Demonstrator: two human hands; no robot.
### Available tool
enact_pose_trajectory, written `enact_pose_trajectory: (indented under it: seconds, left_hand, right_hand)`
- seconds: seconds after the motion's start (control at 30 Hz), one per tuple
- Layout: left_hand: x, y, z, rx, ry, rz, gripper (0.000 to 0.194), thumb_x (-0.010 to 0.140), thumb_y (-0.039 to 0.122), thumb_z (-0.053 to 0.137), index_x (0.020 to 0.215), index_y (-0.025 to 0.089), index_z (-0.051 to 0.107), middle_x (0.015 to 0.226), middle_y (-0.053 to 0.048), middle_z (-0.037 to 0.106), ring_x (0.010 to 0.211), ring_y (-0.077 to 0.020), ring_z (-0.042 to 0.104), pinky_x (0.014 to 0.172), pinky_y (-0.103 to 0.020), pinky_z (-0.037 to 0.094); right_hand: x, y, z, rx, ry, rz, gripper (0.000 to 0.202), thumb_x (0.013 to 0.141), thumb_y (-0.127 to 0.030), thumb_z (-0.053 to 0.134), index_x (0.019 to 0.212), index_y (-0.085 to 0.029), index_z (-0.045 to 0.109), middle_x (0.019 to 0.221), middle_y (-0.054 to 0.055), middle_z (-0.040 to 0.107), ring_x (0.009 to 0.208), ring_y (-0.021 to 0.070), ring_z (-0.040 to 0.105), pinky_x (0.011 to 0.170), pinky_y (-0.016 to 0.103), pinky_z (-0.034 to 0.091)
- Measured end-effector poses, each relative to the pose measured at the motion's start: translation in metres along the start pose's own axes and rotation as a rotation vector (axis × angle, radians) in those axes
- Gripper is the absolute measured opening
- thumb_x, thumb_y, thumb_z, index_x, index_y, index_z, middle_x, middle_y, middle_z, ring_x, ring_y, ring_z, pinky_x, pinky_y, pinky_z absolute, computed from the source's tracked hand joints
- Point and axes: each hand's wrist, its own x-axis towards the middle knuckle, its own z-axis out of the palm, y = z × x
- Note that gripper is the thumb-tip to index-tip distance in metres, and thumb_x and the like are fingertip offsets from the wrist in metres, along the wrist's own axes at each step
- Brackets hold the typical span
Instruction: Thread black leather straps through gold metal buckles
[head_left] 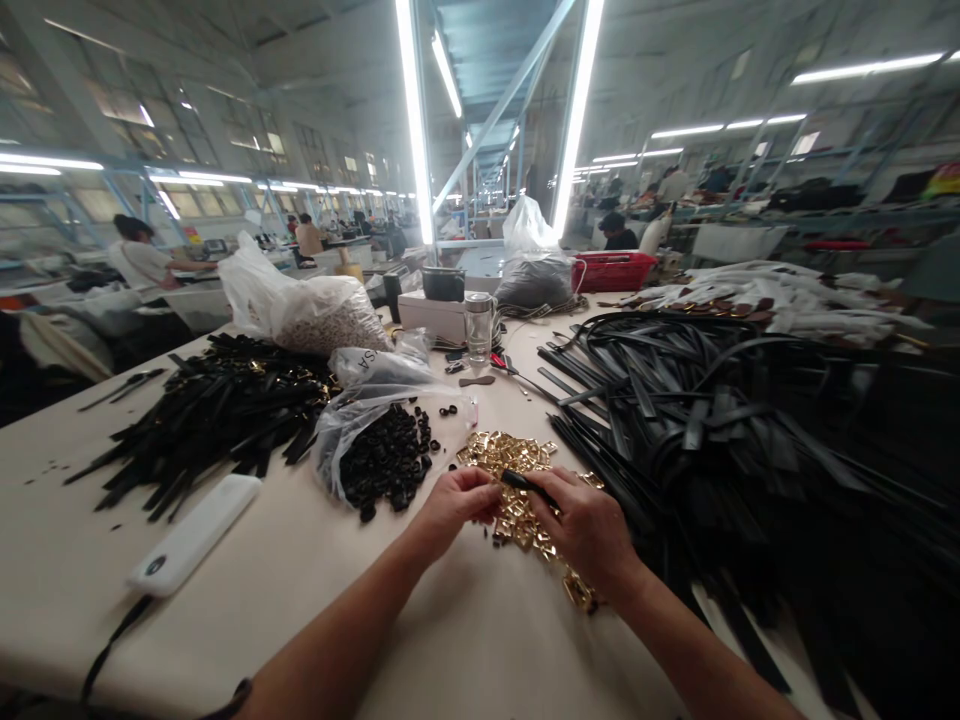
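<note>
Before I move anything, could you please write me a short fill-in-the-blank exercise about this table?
The metal pieces lying near the right hand are ____ in colour.
The small loops spilling from the clear bag are ____.
The white device lies on the person's ____ side.
The plastic basket at the far edge is ____.

Missing words: gold; black; left; red.

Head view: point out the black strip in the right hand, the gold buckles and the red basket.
Black strip (515, 480): head view, on its free end.
Gold buckles (511, 450): head view, upper part of the pile.
Red basket (621, 275): head view, on its side wall.
</note>
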Motion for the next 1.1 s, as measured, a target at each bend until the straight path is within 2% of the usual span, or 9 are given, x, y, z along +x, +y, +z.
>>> enact_pose_trajectory:
  seconds: [0.13,0.3,0.6,0.9,1.1]
  left_hand:
    - [-0.003,0.0,0.006,-0.223,0.02,-0.036,0.035,0.062,0.038,0.082,0.074,0.014,0.06,0.064,0.001,0.062,0.054,-0.0083,0.057,0.053,-0.019,0.042]
    - [-0.002,-0.001,0.007,-0.348,0.057,-0.07,0.036,0.061,0.034,0.084,0.075,0.014,0.058,0.065,0.001,0.062,0.052,-0.0065,0.058,0.048,-0.015,0.042]
    - [0.001,-0.01,0.003,-0.4,0.045,-0.09,0.033,0.065,0.032,0.081,0.079,0.015,0.057,0.064,0.002,0.062,0.05,-0.0056,0.058,0.046,-0.013,0.043]
    - [-0.002,-0.006,0.006,-0.462,0.109,-0.064,0.033,0.062,0.023,0.084,0.088,0.014,0.067,0.069,0.001,0.064,0.053,-0.0046,0.059,0.051,-0.012,0.047]
    - [-0.002,-0.008,0.003,-0.541,0.072,-0.155,0.027,0.065,0.019,0.082,0.087,0.013,0.067,0.073,0.0,0.065,0.054,-0.0048,0.06,0.05,-0.012,0.049]
  right_hand:
    - [-0.001,-0.004,0.0,0.027,-0.014,0.002,0.02,0.089,-0.022,0.051,0.102,-0.024,0.065,0.09,0.003,0.068,0.078,0.0161,0.065,0.066,0.023,0.042]
    - [-0.002,-0.009,0.0,0.086,0.0,-0.005,0.018,0.089,-0.022,0.05,0.1,-0.022,0.065,0.089,0.003,0.068,0.075,0.015,0.064,0.065,0.022,0.041]
    - [-0.002,-0.011,0.001,0.184,-0.022,-0.01,0.016,0.088,-0.02,0.05,0.096,-0.023,0.064,0.085,0.003,0.066,0.076,0.0154,0.062,0.069,0.023,0.044]
    - [-0.002,-0.013,0.005,0.238,-0.015,-0.005,0.018,0.087,-0.02,0.05,0.096,-0.023,0.066,0.084,0.003,0.067,0.077,0.0167,0.063,0.072,0.025,0.047]
    - [-0.003,-0.014,0.008,0.232,-0.02,-0.005,0.018,0.088,-0.021,0.05,0.095,-0.023,0.066,0.083,0.003,0.066,0.076,0.0168,0.063,0.072,0.026,0.047]
